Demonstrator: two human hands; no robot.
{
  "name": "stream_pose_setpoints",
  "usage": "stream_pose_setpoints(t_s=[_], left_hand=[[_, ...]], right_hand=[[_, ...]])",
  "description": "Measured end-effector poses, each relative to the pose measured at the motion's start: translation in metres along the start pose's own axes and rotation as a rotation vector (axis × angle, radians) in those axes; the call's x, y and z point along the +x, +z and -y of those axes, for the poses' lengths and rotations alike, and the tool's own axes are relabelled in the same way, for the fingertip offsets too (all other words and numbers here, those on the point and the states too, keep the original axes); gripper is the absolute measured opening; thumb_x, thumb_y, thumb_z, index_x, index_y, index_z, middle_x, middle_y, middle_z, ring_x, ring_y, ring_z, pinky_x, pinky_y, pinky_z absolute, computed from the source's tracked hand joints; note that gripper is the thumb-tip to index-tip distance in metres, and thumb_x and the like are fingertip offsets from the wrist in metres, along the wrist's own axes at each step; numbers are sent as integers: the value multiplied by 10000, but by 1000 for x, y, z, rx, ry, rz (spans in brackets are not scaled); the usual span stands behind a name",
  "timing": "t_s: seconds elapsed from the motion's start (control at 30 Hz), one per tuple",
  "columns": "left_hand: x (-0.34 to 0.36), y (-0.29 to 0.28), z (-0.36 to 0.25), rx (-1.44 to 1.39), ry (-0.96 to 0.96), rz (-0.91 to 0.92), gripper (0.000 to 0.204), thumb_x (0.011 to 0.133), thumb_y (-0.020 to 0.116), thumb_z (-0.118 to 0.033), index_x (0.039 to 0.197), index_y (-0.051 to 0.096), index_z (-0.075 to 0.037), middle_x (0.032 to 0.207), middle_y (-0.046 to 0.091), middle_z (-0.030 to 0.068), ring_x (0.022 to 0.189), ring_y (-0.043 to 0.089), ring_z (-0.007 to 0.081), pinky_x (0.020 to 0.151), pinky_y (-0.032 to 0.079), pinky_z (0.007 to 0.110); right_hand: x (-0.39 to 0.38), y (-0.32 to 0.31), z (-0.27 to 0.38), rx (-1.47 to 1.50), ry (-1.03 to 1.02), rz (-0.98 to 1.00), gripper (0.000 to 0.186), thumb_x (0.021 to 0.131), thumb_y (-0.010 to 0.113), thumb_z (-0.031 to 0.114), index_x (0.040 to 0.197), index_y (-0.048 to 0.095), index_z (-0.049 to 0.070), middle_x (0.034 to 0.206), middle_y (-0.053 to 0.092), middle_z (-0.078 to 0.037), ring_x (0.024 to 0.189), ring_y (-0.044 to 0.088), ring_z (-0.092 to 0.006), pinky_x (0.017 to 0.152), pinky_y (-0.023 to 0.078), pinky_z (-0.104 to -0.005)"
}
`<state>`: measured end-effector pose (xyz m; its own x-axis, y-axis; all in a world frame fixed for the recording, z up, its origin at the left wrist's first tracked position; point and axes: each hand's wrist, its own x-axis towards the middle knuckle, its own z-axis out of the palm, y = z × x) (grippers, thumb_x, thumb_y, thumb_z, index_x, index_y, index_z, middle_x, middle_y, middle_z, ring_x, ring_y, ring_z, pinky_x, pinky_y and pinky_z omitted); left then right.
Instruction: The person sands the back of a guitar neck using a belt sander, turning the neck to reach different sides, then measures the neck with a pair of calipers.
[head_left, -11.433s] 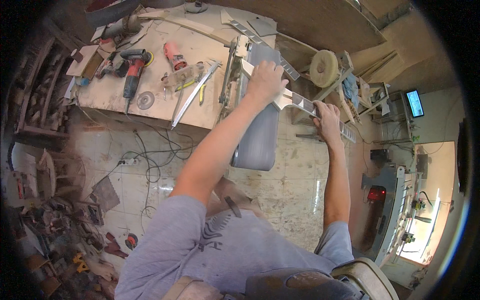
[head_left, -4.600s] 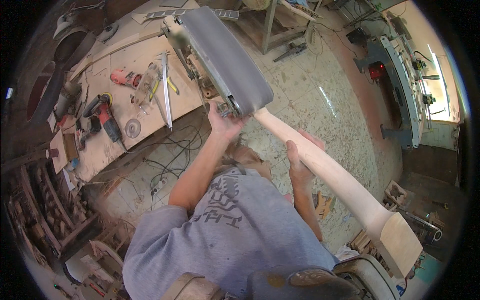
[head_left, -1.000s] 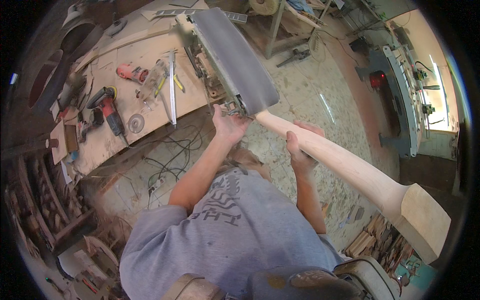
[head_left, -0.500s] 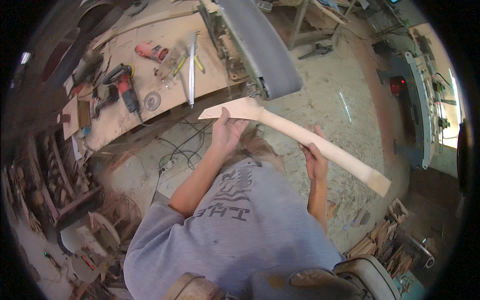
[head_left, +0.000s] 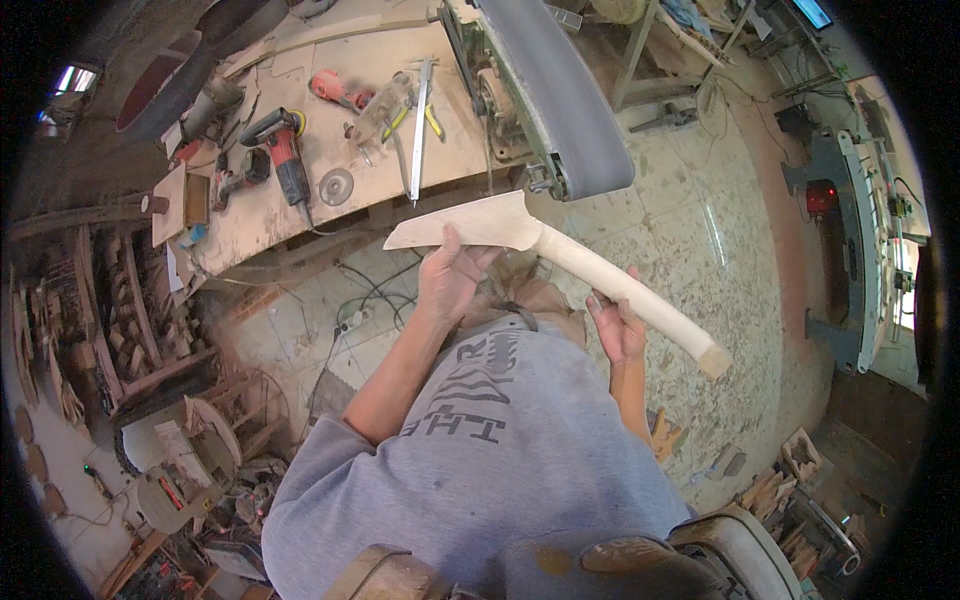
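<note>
A pale carved wooden piece [head_left: 615,278] slants across in front of me, with a broad, flat, pointed end on the left and a long rounded shaft on the right. My left hand [head_left: 450,278] holds the broad end from below, its thumb on the near face. Under the shaft is my right hand [head_left: 617,325], fingers closed around it near the squarish end. Just beyond the piece, and apart from it, is the rounded end of a belt sander [head_left: 595,160] with a grey belt.
On the dusty workbench [head_left: 270,235] lie an angle grinder [head_left: 287,170], a red power tool [head_left: 338,88], yellow-handled pliers [head_left: 433,122], a metal caliper-like bar [head_left: 418,140] and a disc [head_left: 336,186]. Cables [head_left: 375,295] trail on the floor below. Wood scraps [head_left: 785,490] are stacked at right.
The wooden piece has been rolled in my hands, so its broad face shows more and its right end is turned and drawn in. Both hands keep hold of it. My view has shifted slightly.
</note>
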<state>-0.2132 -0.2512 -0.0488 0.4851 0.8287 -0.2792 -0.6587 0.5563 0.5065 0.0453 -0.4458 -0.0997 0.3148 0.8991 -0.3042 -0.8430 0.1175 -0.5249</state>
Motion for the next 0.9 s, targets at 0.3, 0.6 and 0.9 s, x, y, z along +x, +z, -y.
stream_pose_setpoints(t_s=[0.3,0.6,0.9], left_hand=[[0,16,3,69,-32,-45,574,1121,414,-445,1497,437,-12,1528,532,165,1436,490,343,1216,360,565],[40,24,57,-32,-370,-86,582,1132,399,-450,1510,379,-8,1526,488,183,1377,543,335,1157,456,498],[106,51,70,-252,-389,-73,602,1132,303,-475,1429,459,25,1503,475,248,1402,491,414,1183,434,550]], right_hand=[[-11,10,11,-72,-68,-106,643,977,710,96,1560,440,110,1456,575,-148,1280,588,-288,1003,545,-406],[-57,99,71,-821,-378,-385,495,947,735,98,1382,527,-14,1334,651,-210,1156,675,-271,783,615,-312],[-30,180,68,-1082,-603,-532,481,885,838,104,1282,586,5,1224,685,-154,1060,670,-188,870,574,-308]])
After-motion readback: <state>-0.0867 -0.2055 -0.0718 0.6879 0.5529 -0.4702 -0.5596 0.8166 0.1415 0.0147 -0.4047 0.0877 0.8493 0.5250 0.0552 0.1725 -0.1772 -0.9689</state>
